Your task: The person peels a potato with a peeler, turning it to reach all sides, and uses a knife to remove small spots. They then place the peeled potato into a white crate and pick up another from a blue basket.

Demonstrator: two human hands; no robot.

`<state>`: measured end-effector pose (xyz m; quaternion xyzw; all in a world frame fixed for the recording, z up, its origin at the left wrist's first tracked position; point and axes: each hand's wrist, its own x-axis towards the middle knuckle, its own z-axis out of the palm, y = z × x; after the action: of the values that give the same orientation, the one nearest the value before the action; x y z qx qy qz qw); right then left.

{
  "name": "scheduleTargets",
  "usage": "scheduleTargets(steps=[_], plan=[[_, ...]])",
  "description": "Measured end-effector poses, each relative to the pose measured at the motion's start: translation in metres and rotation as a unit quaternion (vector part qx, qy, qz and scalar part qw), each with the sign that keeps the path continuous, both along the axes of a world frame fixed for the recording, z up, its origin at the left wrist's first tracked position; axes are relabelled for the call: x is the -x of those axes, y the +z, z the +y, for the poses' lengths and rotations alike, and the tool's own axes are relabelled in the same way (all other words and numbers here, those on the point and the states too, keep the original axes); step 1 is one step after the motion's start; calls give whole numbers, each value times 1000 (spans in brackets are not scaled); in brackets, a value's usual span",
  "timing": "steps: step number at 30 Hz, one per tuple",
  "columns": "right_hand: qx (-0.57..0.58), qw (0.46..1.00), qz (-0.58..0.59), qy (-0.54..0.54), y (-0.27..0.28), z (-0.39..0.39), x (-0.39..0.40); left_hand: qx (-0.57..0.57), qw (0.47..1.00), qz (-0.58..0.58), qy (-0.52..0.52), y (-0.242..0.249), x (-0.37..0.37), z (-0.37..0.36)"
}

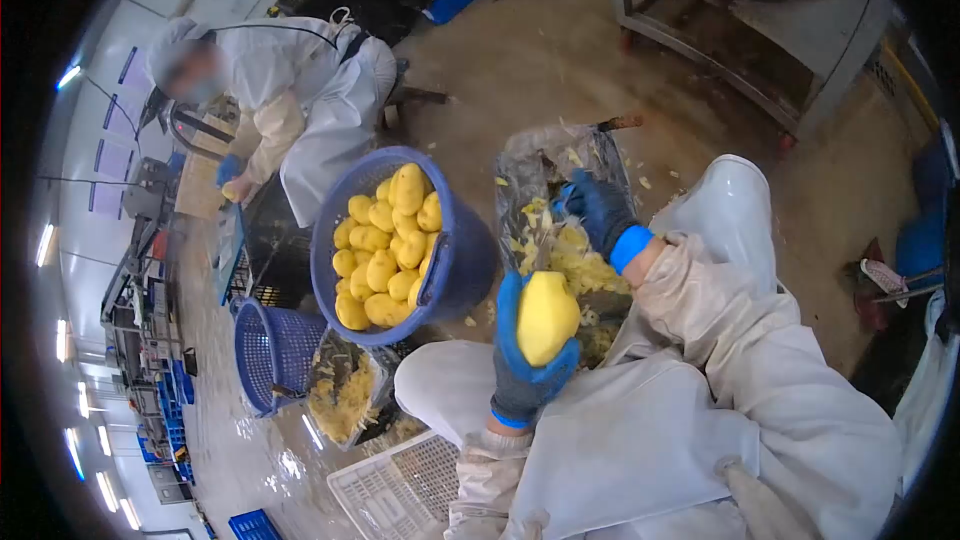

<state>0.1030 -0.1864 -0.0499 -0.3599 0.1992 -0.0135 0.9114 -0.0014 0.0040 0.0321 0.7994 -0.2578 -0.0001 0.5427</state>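
Note:
My left hand point(528, 375), in a blue and dark grey glove, is wrapped around a large peeled yellow potato point(548, 318). It holds the potato above my lap, at the near end of a plastic-lined bin point(515, 202) with pale yellow peelings point(580, 262) in it. Over that bin my right hand point(598, 212), in a matching glove with a bright blue cuff, has its fingers curled closed. What sits in those fingers is too hidden to name. The right hand is apart from the potato.
A blue basket point(470, 265) full of peeled potatoes point(388, 245) stands to the left. Near it are a second blue basket point(258, 355), another peelings bin point(342, 395) and a white crate point(400, 488). A co-worker point(300, 90) sits beyond. A metal-framed machine point(720, 50) stands at upper right.

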Motion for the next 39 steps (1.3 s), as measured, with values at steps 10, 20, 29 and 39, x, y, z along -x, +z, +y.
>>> scheduleTargets(steps=[10, 20, 29, 39], plan=[[-107, 991, -49, -71, -2, 14, 6, 255, 944, 208, -12, -31, -2, 0], [-153, 986, -62, 6, 34, 37, 29, 380, 839, 390, -4, -25, 3, -7], [227, 968, -96, -57, -42, 30, 2, 464, 705, 534, -48, -34, 3, 0], [263, 961, -61, -65, -38, 10, -7, 500, 685, 530, 22, -31, 2, -5]])
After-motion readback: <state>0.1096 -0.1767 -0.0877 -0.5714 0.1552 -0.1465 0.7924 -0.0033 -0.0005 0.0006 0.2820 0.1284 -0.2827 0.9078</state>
